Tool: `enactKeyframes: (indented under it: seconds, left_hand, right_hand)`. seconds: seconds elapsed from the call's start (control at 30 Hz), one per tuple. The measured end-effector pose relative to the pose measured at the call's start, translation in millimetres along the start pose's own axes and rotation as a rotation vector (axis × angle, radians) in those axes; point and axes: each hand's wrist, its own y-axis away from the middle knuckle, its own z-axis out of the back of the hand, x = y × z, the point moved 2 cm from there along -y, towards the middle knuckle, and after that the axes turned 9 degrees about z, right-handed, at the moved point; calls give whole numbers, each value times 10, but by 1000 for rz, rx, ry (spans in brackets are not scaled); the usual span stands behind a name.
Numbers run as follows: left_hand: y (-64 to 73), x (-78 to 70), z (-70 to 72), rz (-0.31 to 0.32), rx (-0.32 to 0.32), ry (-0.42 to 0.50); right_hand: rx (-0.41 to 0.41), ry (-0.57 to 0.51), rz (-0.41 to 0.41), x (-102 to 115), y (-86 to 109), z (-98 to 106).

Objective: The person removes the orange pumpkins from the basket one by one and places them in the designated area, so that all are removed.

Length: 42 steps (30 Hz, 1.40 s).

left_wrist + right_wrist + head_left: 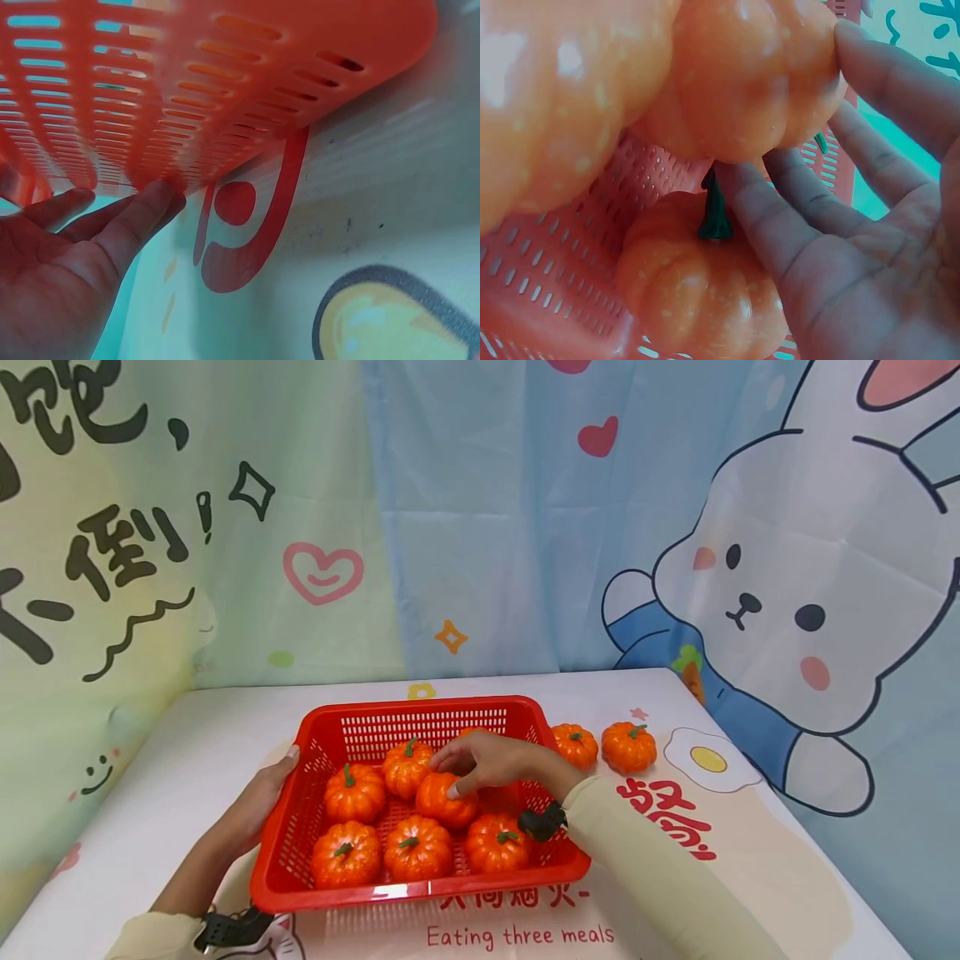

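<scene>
A red slotted plastic basket (322,902) holds several small orange pumpkins with green stems. Its left side is gripped by my left hand (258,797), thumb at the rim; in the left wrist view the fingers (124,232) reach beneath its slotted underside. The basket's front is raised off the table. Inside, my right hand (487,764) pinches a pumpkin (442,802) between thumb and fingers. The right wrist view has this pumpkin (757,75) with the thumb on one side and fingertips under it, above another pumpkin (705,277) whose stem points up.
Two more pumpkins, one (576,746) beside the basket's right wall and one (628,747) farther right, sit on the printed tablecloth (780,852). A cartoon curtain (465,527) hangs behind the table.
</scene>
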Motion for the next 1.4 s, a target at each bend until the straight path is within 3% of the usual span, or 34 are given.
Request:
enactKeyframes:
  seconds: [0.4,0.8,1.17,1.4]
  left_hand:
    - [4,5,0,-1,-7,-3]
    - [-10,-4,12,7,-7,8]
    - [2,4,20,16,-10,17]
    - [1,6,4,10,-14,20]
  right_hand:
    - [42,65,-48,-10,6,-12]
    - [80,15,-192,-51,29,-7]
    - [75,-54,-105,-34,15,-15]
    - [24,9,-95,-50,-4,2]
